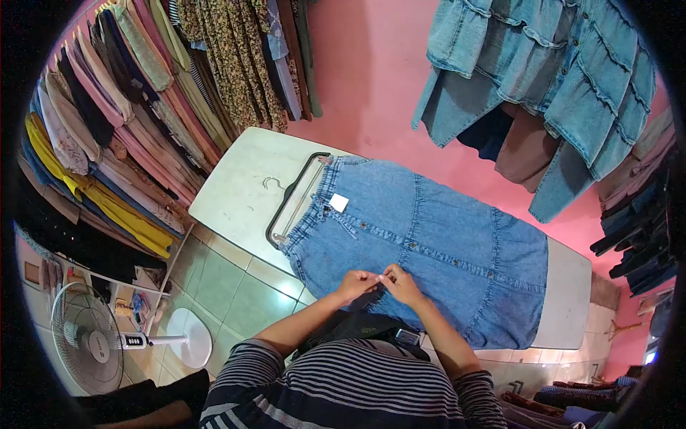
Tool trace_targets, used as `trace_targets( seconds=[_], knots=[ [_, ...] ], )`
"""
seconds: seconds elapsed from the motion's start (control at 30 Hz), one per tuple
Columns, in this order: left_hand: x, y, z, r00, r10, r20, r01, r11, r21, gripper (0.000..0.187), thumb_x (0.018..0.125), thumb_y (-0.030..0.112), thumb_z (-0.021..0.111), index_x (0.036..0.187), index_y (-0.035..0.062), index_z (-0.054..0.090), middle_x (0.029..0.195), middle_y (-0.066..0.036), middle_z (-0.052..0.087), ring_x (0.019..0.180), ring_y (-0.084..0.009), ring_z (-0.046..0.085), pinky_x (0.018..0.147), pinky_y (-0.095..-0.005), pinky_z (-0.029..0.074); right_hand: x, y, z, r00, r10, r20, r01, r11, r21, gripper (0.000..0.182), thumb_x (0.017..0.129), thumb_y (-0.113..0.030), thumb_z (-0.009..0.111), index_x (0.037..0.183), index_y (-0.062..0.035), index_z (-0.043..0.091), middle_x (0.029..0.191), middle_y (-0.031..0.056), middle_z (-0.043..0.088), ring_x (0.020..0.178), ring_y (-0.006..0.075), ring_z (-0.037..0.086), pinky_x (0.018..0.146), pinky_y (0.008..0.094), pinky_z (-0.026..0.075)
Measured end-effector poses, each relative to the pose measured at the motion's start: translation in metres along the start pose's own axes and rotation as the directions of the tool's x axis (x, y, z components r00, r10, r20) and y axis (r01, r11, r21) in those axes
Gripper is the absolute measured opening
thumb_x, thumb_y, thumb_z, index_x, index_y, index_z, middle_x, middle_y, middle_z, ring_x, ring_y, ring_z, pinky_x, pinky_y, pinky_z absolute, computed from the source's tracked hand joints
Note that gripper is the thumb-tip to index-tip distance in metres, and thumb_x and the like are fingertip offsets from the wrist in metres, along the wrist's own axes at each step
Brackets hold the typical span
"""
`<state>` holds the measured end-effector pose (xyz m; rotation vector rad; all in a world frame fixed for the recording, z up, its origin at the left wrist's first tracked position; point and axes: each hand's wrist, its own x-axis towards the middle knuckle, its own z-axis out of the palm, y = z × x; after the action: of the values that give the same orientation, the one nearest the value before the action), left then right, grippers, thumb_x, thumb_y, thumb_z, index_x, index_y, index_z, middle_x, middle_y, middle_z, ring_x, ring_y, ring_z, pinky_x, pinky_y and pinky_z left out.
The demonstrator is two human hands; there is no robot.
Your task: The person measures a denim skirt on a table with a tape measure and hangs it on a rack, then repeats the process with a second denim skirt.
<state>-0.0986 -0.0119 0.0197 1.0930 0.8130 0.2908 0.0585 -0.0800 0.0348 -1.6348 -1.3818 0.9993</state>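
Note:
A blue denim skirt (450, 236) with a row of buttons and a gathered waistband lies spread out, its waist to the left. A white tag (339, 203) rests near the waistband. The waist is attached to a black hanger (289, 194) whose metal hook points left. My left hand (357, 286) and my right hand (400, 283) meet over the skirt's near edge, fingertips pinched together. Whatever they hold between them is too small to make out.
The skirt is on a long white table (243, 171). Racks of hanging clothes (121, 121) line the left side, and denim garments (550, 79) hang at the upper right. A standing fan (93, 339) is at the lower left on the tiled floor (246, 304).

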Motion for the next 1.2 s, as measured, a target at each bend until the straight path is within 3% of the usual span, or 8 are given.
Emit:
trace_targets(
  seconds=[0.23, 0.37, 0.57, 0.63, 0.77, 0.87, 1.0, 1.2],
  knots=[
    [0.001, -0.013, -0.015, 0.983, -0.15, -0.101, 0.103, 0.924, -0.368, 0.019, 0.081, 0.017, 0.061, 0.093, 0.0023, 0.062, 0.079, -0.001, 0.06, 0.069, -0.008, 0.055, 0.065, -0.0199, 0.046, 0.013, -0.002, 0.03, 1.0, 0.005, -0.028, -0.006, 1.0, -0.026, 0.04, 0.078, -0.036, 0.06, 0.09, -0.002, 0.044, 0.068, 0.0108, 0.052, 0.062, 0.0199, 0.052, 0.057, 0.033, 0.042],
    [0.001, -0.014, -0.026, 0.986, -0.152, -0.069, 0.121, 0.935, -0.334, 0.018, 0.081, 0.015, 0.06, 0.092, 0.0019, 0.061, 0.079, -0.002, 0.06, 0.069, -0.0083, 0.055, 0.064, -0.0196, 0.046, 0.015, -0.008, 0.029, 0.999, 0.052, 0.006, -0.051, 0.996, -0.074, 0.038, 0.078, -0.033, 0.061, 0.093, -0.0024, 0.044, 0.074, 0.0113, 0.054, 0.07, 0.0172, 0.053, 0.064, 0.0318, 0.044],
    [0.008, -0.008, -0.035, 0.999, 0.006, -0.044, -0.011, 0.991, -0.132, 0.015, 0.08, 0.014, 0.06, 0.087, 0.0011, 0.063, 0.078, -0.003, 0.061, 0.066, -0.0078, 0.054, 0.06, -0.0202, 0.045, 0.021, -0.012, 0.027, 0.998, 0.055, 0.036, -0.052, 0.994, -0.1, 0.034, 0.079, -0.031, 0.06, 0.091, -0.0025, 0.046, 0.071, 0.0084, 0.052, 0.068, 0.0152, 0.051, 0.061, 0.0304, 0.042],
    [0.017, -0.005, -0.048, 0.953, 0.239, -0.184, -0.172, 0.932, 0.321, 0.012, 0.078, 0.013, 0.06, 0.081, 0.0016, 0.064, 0.07, -0.003, 0.061, 0.062, -0.0081, 0.054, 0.058, -0.022, 0.044, 0.022, -0.012, 0.022, 0.991, 0.101, 0.084, -0.096, 0.993, -0.064, 0.025, 0.08, -0.025, 0.059, 0.087, -0.0022, 0.053, 0.07, 0.0065, 0.053, 0.065, 0.0151, 0.05, 0.059, 0.0298, 0.041],
    [0.034, 0.027, -0.133, 0.596, 0.618, -0.513, -0.21, 0.737, 0.643, 0.013, 0.078, 0.016, 0.057, 0.078, 0.0051, 0.064, 0.069, -0.011, 0.063, 0.062, -0.0239, 0.06, 0.058, -0.0315, 0.046, 0.006, 0.021, -0.027, 0.992, -0.05, -0.113, 0.03, 0.984, -0.173, 0.017, 0.077, -0.02, 0.06, 0.082, -0.0041, 0.061, 0.07, 0.0079, 0.055, 0.064, 0.0195, 0.052, 0.058, 0.0307, 0.042],
    [0.027, 0.057, -0.172, 0.476, 0.512, -0.715, 0.108, 0.773, 0.625, 0.013, 0.076, 0.018, 0.061, 0.077, 0.0063, 0.064, 0.068, -0.008, 0.063, 0.063, -0.0223, 0.061, 0.058, -0.0324, 0.045, -0.024, 0.048, -0.077, 0.962, 0.067, -0.263, -0.141, 0.951, -0.276, 0.016, 0.074, -0.019, 0.061, 0.078, -0.0041, 0.063, 0.072, 0.0096, 0.056, 0.065, 0.022, 0.055, 0.06, 0.0321, 0.043],
    [0.044, 0.057, -0.19, 0.598, 0.456, -0.659, 0.196, 0.714, 0.672, 0.014, 0.073, 0.022, 0.064, 0.075, 0.0088, 0.065, 0.068, -0.007, 0.063, 0.065, -0.0219, 0.061, 0.059, -0.0333, 0.045, -0.052, 0.06, -0.098, 0.941, 0.165, -0.297, -0.272, 0.89, -0.367, 0.016, 0.073, -0.019, 0.062, 0.076, -0.0041, 0.063, 0.073, 0.0099, 0.056, 0.066, 0.0234, 0.055, 0.061, 0.033, 0.044],
    [0.055, 0.051, -0.186, 0.55, 0.496, -0.672, 0.281, 0.648, 0.708, 0.018, 0.07, 0.028, 0.067, 0.077, 0.0121, 0.067, 0.071, -0.007, 0.063, 0.068, -0.024, 0.061, 0.059, -0.037, 0.045, -0.059, 0.071, -0.087, 0.906, 0.169, -0.387, -0.317, 0.877, -0.36, 0.017, 0.072, -0.023, 0.062, 0.077, -0.0074, 0.065, 0.074, 0.01, 0.057, 0.07, 0.026, 0.056, 0.062, 0.0345, 0.044]
  ],
)
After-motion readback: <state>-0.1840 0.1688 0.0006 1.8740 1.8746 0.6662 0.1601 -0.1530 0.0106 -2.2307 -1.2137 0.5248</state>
